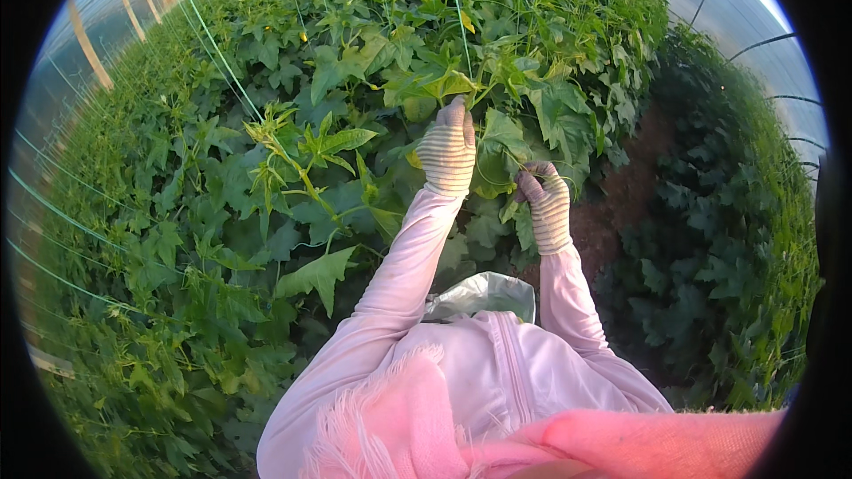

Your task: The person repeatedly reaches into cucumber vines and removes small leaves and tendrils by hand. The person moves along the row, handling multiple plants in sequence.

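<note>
My left hand (449, 146), in a striped, grey-tipped knit glove, reaches up and closes around a leafy cucurbit vine (480, 83). A pale green support string (459, 10) runs down to that vine from above. Lower and to the right, my right hand (547, 203) wears a matching glove and has its fingers pinched on a thin green tendril (562, 179). A broad leaf (504, 133) hangs between the two hands. The fingertips of my left hand are partly hidden by the foliage.
Left of my arms, another vine shoot (303, 173) climbs along a second string (213, 46). A brown soil path (616, 193) separates this row from a plant row (725, 259) on the right. A silvery plastic bag (489, 293) sits at my waist. Wooden posts (90, 46) stand far left.
</note>
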### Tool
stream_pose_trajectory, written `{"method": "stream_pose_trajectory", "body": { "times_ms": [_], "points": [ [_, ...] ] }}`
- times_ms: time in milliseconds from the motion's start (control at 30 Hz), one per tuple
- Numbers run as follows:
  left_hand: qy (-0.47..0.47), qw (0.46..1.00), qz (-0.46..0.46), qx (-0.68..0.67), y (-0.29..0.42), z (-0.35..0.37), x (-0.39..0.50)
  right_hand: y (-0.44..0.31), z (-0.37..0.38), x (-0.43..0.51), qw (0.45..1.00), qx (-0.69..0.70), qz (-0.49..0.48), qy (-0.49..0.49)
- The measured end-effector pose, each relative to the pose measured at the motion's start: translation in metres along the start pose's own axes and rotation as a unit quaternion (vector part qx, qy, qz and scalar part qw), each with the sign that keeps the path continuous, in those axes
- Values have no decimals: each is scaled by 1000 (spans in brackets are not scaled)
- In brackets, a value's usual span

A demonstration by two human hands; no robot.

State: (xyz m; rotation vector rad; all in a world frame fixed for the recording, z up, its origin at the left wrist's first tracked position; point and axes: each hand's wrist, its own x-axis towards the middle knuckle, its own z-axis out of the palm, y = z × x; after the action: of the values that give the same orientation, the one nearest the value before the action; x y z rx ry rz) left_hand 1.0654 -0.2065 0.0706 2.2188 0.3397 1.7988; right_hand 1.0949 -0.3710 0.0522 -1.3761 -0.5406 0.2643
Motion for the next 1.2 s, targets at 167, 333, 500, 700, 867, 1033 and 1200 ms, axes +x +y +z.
{"method": "stream_pose_trajectory", "body": {
  "times_ms": [167, 333, 500, 700, 867, 1033, 1200],
  "points": [
    [-143, 975, 42, 164, -2, 4, 21, 10, -8, 3, 1000, 28, -11, -5],
    [-151, 980, -8, 132, -18, 11, 52, 18, -6, 5, 999, 35, 3, -5],
    [-14, 883, -422, -204, -70, -4, 56, 17, -10, -1, 998, 57, 9, -19],
    [130, 946, -149, 256, -132, -55, 55, 36, -5, -52, 746, -399, 100, -524],
    [-46, 964, -228, 125, -140, -75, 47, -24, -9, -67, 925, -244, -35, -291],
    [-74, 970, -219, 71, -99, -66, 35, -119, 4, -110, 847, 420, -203, -255],
    [-89, 964, -249, -10, -63, -49, 31, -143, -2, -107, 847, 403, -252, -236]
  ]
}}
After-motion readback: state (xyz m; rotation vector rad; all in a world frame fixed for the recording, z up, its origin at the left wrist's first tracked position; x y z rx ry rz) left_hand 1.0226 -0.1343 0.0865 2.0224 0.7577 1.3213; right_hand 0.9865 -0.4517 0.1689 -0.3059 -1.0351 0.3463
